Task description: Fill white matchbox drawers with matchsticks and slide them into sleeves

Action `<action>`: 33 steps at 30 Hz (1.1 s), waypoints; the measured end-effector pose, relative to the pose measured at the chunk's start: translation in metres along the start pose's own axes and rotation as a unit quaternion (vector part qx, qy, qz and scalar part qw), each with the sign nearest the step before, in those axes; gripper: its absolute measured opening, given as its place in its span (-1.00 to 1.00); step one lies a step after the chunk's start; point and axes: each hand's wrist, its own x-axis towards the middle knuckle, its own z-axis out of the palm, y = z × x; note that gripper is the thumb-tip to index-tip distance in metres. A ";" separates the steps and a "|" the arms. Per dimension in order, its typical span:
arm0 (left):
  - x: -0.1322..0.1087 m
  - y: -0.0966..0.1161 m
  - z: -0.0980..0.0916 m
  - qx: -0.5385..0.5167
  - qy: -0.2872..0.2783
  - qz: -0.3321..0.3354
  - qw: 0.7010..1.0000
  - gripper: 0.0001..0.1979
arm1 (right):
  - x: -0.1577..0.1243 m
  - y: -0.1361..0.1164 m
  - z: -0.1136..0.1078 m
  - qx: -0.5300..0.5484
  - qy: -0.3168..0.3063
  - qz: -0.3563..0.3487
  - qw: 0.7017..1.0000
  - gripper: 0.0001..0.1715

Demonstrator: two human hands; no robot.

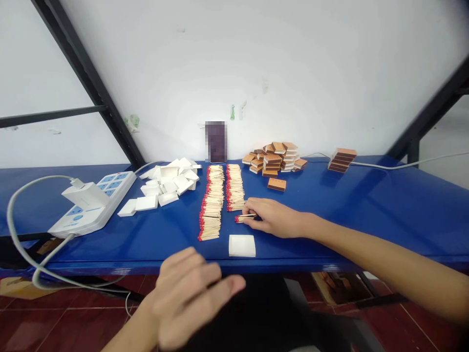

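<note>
My right hand [269, 217] is pinched on a small bunch of matches [240, 219], their red heads pointing left, just above or on the blue table. Beyond it lie two long rows of red-headed matches, a left row [212, 203] and a shorter right row [235, 188]. In front of my right hand a white matchbox tray [242, 246] rests near the table's front edge. Lower down, my left hand [194, 296] hovers in front of that edge, slightly blurred, fingers curled in and thumb pointing right. Nothing shows in it; its palm is hidden.
White matchbox trays [170, 181] lie heaped at the left. Brown matchbox sleeves [274, 159] are piled at the back, with a stack of more [342, 160] farther right. A power strip [97, 203] with a plugged charger and white cable takes up the table's left side.
</note>
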 end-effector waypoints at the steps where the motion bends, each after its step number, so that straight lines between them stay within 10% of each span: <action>1: 0.006 -0.011 0.006 0.031 0.064 0.035 0.997 -0.86 | 0.001 0.001 0.000 0.002 0.002 0.002 1.000 -0.77; 14: 0.025 -0.036 0.007 -0.051 -0.125 -0.072 0.988 -0.76 | 0.000 -0.001 0.000 -0.061 0.003 -0.045 0.997 -0.71; 21: 0.020 -0.038 0.003 -0.131 -0.119 -0.166 0.970 -0.83 | 0.000 -0.002 0.000 -0.068 -0.007 -0.040 0.997 -0.72; 33: 0.024 -0.037 0.003 -0.108 -0.139 -0.123 0.977 -0.77 | -0.012 -0.025 -0.002 -0.018 0.017 -0.149 0.989 -0.82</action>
